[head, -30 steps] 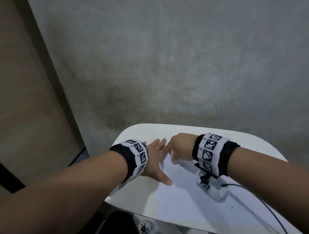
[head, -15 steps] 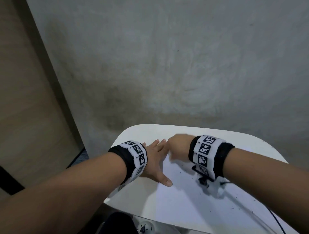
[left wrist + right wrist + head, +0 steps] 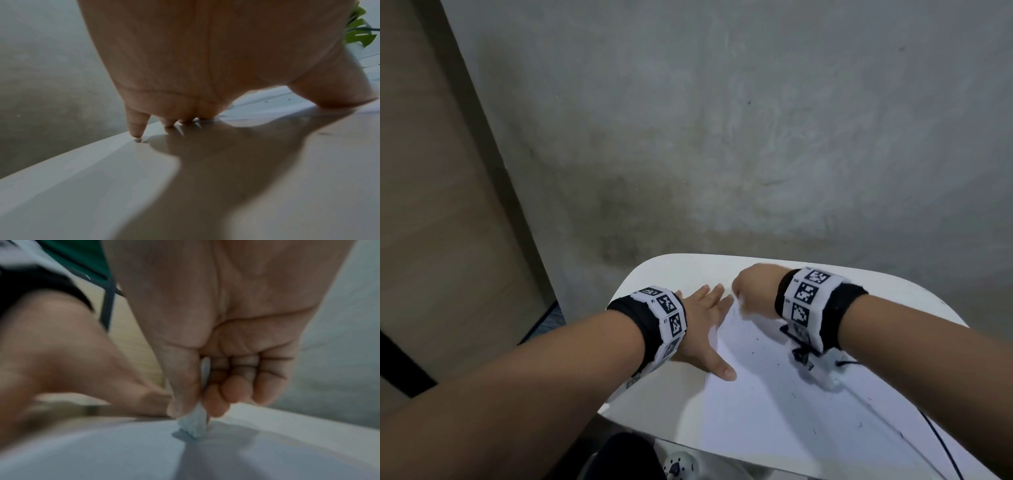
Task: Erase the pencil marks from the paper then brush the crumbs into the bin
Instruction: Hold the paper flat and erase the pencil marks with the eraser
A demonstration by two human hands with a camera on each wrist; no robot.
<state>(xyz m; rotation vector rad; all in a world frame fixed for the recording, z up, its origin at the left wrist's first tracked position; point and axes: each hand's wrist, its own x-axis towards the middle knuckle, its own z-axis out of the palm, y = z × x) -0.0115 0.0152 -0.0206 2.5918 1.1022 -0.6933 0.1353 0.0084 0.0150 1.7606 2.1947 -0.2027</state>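
A white sheet of paper [image 3: 774, 411] lies on the white table [image 3: 688, 270]. My left hand [image 3: 705, 322] lies flat with spread fingers on the paper's far left corner, pressing it down. My right hand [image 3: 753, 284] is curled just to its right at the paper's far edge. In the right wrist view its thumb and fingers pinch a small pale blue-white eraser [image 3: 193, 423], whose tip touches the paper [image 3: 102, 451]. Small dark crumbs [image 3: 753, 349] are scattered over the sheet. No bin is in view.
A grey concrete wall [image 3: 722, 137] rises right behind the table's rounded far edge. A wooden panel [image 3: 431, 205] stands at the left. A thin black cable [image 3: 941, 442] runs over the paper's right part. Green leaves [image 3: 357, 32] show beyond the table.
My right hand has shifted slightly up and to the right along the paper's far edge with the eraser. The left hand has stayed flat in place.
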